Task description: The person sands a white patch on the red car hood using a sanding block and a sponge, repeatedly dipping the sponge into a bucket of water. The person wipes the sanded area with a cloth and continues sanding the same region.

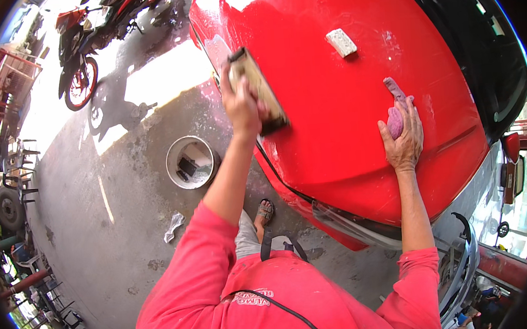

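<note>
My left hand (242, 110) grips a long sanding block (266, 97), tan on its face with dark ends, tilted at the front edge of a red car hood (327, 111). The block is slightly blurred. Farther right, my right hand (410, 141) rests on the hood with a crumpled purple cloth (395, 123) under its fingers and thumb. One end of the cloth sticks out beyond the fingertips. A small whitish speckled block (342, 43) lies on the hood, beyond and between my hands.
A white bucket (172, 165) with water and a dark piece inside stands on the concrete floor, left of the car. Near it lies a crumpled pale scrap (174, 226). A motorcycle (80, 73) is parked at far left. A loose bumper (466, 266) stands at lower right.
</note>
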`<state>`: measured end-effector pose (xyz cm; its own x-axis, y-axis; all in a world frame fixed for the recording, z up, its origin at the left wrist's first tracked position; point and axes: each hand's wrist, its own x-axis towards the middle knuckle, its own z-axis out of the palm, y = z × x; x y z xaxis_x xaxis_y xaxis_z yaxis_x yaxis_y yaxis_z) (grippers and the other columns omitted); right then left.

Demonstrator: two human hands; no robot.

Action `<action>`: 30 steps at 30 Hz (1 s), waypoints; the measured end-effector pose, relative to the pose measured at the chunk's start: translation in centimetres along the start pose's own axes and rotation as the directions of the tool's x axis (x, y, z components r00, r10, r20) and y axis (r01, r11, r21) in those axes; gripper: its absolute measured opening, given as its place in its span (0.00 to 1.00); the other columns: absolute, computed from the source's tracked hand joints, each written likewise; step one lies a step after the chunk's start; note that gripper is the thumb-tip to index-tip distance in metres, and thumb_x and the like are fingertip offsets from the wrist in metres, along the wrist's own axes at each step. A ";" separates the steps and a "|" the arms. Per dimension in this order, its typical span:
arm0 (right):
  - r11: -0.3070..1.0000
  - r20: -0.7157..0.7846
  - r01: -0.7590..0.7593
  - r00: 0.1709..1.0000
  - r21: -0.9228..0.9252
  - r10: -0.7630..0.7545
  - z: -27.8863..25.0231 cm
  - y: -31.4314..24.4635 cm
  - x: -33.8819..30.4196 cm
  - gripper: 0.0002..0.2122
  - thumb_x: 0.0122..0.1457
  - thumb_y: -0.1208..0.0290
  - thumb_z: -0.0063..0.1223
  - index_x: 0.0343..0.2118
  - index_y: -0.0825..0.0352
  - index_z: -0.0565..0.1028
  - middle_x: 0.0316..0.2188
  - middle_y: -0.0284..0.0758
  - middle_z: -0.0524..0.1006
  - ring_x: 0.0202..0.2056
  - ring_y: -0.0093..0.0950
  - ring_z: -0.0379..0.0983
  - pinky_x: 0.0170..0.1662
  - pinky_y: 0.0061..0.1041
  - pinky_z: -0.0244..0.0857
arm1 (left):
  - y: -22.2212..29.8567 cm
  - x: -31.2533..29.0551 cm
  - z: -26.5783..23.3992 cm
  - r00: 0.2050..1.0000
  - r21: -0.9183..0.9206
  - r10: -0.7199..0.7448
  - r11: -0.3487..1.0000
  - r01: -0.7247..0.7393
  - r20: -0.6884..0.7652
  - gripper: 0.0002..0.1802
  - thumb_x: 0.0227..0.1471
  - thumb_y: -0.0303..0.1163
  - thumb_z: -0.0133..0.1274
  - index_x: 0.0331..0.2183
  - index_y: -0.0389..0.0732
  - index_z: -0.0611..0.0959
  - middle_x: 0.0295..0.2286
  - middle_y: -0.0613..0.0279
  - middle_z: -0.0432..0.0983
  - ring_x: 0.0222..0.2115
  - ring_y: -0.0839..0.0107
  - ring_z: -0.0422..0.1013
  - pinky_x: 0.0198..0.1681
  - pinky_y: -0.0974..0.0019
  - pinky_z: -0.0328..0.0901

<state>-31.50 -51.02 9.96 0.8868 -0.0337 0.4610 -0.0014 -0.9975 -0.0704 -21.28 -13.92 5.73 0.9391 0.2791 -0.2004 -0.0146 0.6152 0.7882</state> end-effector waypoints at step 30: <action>0.999 -0.057 0.039 0.998 -0.003 -0.039 1.2 0.3 1.0 0.34 0.62 0.37 0.61 0.66 0.51 0.72 0.72 0.38 0.67 0.71 0.43 0.63 0.73 0.47 0.59 | 0.2 1.1 -0.1 0.993 0.046 0.090 0.995 -0.094 0.076 0.32 0.67 0.29 0.47 0.70 0.53 0.62 0.22 0.62 0.68 0.13 0.74 0.63 0.15 0.63 0.65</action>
<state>-30.08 -51.24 9.35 0.8583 0.0015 0.5131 0.0316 -0.9983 -0.0499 -20.30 -13.42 5.60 0.9574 0.2764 -0.0838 -0.0868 0.5522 0.8292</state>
